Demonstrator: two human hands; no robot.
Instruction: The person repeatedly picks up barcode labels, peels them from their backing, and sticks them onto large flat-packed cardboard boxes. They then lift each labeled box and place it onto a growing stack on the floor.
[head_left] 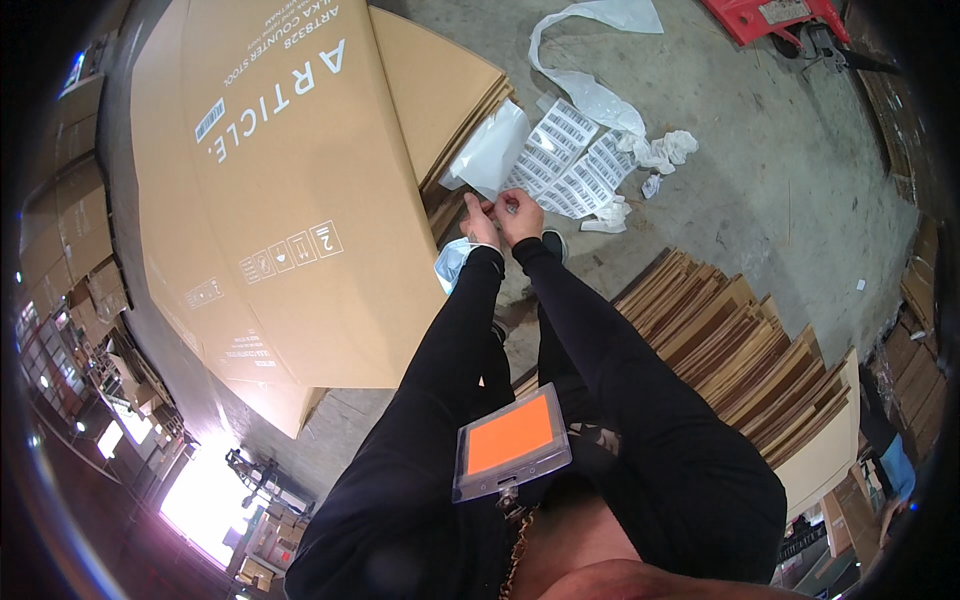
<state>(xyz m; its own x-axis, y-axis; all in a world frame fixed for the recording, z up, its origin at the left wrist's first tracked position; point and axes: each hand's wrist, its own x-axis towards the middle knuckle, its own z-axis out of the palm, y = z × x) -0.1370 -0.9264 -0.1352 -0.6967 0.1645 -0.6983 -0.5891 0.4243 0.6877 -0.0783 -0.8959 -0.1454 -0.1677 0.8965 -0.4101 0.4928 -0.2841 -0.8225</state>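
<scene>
white glossy sheet (492, 150), slightly curled, lying at twelve o'clock from a person's two bare hands, just beyond the fingertips. its long axis runs from seven o'clock to one o'clock, with the lower end coming down beside both hands; neither is clearly nearer, and i cannot tell whether skin touches it. the left hand (481, 222) is partly folded with its thumb side up; whether it has hold of anything cannot be told. the right hand (522, 219), close against it at three o'clock, curls its fingers toward the thumb, leaving a small hollow; any tiny thing pinched there is too small to make out. a blue face mask (452, 264) hangs at the left wrist, towards eight o'clock. sheets of printed labels (553, 147) lie on the concrete floor (740, 190) between one and two o'clock. a large brown carton (300, 180) fills nine o'clock; stacked flat cardboard (740, 350) stands at four.
</scene>
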